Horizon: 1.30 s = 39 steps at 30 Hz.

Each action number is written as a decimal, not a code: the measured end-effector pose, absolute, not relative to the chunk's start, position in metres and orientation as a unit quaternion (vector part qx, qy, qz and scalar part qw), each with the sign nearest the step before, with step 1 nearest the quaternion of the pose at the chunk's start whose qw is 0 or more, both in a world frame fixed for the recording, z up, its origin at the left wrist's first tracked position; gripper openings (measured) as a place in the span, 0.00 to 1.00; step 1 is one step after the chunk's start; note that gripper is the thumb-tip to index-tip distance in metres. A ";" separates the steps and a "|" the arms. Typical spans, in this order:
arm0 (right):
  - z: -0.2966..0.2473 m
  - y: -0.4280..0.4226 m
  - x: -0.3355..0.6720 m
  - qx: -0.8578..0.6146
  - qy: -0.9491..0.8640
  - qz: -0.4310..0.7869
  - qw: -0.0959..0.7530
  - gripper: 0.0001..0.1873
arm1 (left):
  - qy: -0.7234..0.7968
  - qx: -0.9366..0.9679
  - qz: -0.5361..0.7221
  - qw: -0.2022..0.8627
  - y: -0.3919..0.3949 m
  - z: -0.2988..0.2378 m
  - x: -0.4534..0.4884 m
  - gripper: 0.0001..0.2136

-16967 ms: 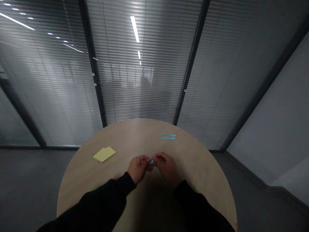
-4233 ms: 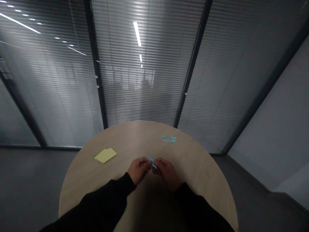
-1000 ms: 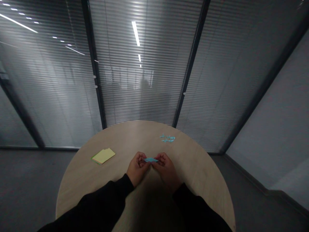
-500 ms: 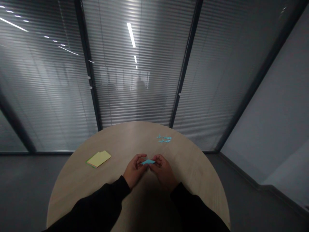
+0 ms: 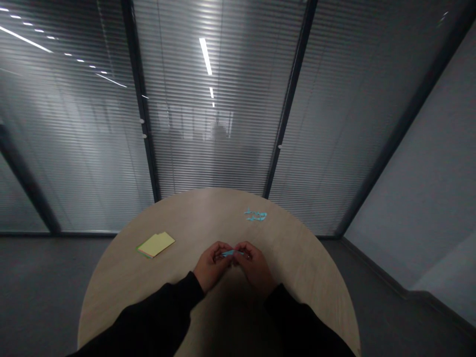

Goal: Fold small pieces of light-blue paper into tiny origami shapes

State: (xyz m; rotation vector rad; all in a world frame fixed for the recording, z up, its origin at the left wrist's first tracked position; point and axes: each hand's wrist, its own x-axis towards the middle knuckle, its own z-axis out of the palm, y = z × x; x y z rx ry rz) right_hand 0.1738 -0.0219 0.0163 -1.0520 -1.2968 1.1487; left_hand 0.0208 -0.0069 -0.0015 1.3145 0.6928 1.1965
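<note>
A small piece of folded blue paper (image 5: 227,253) is pinched between my two hands over the near middle of the table. My left hand (image 5: 212,264) grips its left side with thumb and fingers. On the other side my right hand (image 5: 254,264) holds it the same way, and the fingertips of both hands nearly meet at the middle. Fingers cover most of the paper, so its exact folded shape is hidden. Beyond my right hand lie several small folded blue paper pieces (image 5: 256,216) in a cluster.
A stack of coloured paper sheets (image 5: 158,244), yellow on top, lies to the left on the round wooden table (image 5: 201,210). Behind the table's far edge stand glass panels with blinds (image 5: 211,163). A plain wall (image 5: 427,198) rises at the right.
My fingertips have come closer together over the blue paper, which now shows less between them. The whole view has shifted slightly.
</note>
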 end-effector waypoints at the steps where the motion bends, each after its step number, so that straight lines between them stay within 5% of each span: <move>1: 0.017 -0.022 0.174 -0.444 -0.542 0.478 0.530 0.11 | 0.295 0.564 0.513 0.576 -0.007 -0.001 0.021 0.15; 15: 0.009 -0.022 0.163 -0.427 -0.566 0.429 0.559 0.10 | 0.348 0.557 0.547 0.519 -0.010 0.004 0.019 0.14; 22: 0.012 -0.020 0.159 -0.413 -0.511 0.510 0.555 0.10 | 0.332 0.517 0.559 0.557 -0.007 0.000 0.020 0.15; 39: 0.014 -0.024 0.167 -0.436 -0.551 0.451 0.551 0.05 | 0.324 0.474 0.502 0.647 -0.008 -0.002 0.017 0.21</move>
